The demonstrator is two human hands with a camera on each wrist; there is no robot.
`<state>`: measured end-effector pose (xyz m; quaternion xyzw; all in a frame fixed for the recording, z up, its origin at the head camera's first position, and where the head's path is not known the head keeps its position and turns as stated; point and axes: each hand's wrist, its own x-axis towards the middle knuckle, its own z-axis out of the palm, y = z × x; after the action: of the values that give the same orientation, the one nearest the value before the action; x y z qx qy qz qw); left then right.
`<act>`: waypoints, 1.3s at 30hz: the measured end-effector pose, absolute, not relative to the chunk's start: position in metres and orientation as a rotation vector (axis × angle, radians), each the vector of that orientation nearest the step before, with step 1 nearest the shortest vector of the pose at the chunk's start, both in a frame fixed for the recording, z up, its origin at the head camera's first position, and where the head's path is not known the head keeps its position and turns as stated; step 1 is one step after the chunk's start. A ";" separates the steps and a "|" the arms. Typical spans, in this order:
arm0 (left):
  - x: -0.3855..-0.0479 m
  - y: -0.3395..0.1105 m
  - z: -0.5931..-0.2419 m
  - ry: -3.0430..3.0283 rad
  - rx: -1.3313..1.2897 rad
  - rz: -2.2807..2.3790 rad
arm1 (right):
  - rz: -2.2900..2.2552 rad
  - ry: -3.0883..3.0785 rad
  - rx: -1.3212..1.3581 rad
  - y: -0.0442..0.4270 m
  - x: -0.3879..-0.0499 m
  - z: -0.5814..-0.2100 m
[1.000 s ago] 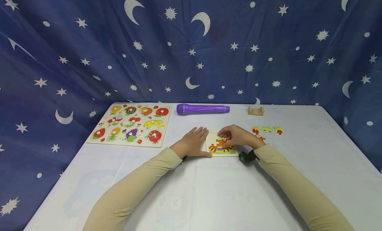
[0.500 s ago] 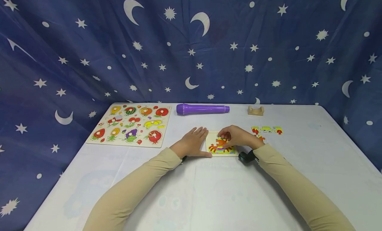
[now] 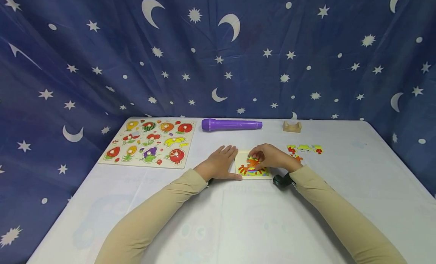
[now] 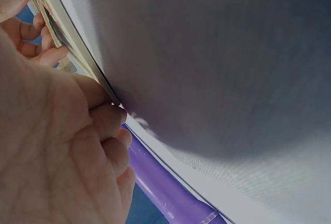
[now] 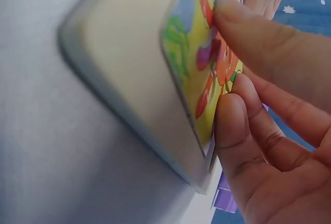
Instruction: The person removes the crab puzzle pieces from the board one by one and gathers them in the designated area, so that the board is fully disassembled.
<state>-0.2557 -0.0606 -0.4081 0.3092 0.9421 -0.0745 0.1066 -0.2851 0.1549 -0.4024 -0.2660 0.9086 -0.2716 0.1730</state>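
A small wooden puzzle board (image 3: pixel 242 157) with a cartoon crab picture lies mid-table. My left hand (image 3: pixel 219 164) rests along its left side, fingers straight and spread, thumb near the front corner. My right hand (image 3: pixel 275 158) is over the board's right part, its thumb and curled fingers pinching an orange-and-yellow puzzle piece (image 3: pixel 252 162) in the picture. Up close in the right wrist view, the thumb (image 5: pixel 243 19) presses on the picture; the fingers partly hide the piece, so whether it lies flush I cannot tell.
Several loose puzzle pieces (image 3: pixel 304 149) lie right of the board. Behind it are a purple microphone-shaped toy (image 3: pixel 231 124) and a small wooden stand (image 3: pixel 291 127). A fruit peg puzzle (image 3: pixel 158 143) fills the table's back left. A blue star-patterned cloth (image 3: pixel 218 82) hangs behind the white table.
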 end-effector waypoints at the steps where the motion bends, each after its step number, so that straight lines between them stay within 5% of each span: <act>1: -0.256 -0.061 -0.409 2.776 0.911 -0.224 | -0.766 2.583 -0.751 0.154 -0.285 -0.402; 39: -0.254 -0.061 -0.408 2.785 0.930 -0.239 | -0.713 2.652 -0.786 0.147 -0.278 -0.396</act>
<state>-0.2540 -0.0612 -0.4078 0.3143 0.9408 -0.0807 0.0976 -0.2778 0.1472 -0.3957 -0.2725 0.9190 -0.2470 0.1421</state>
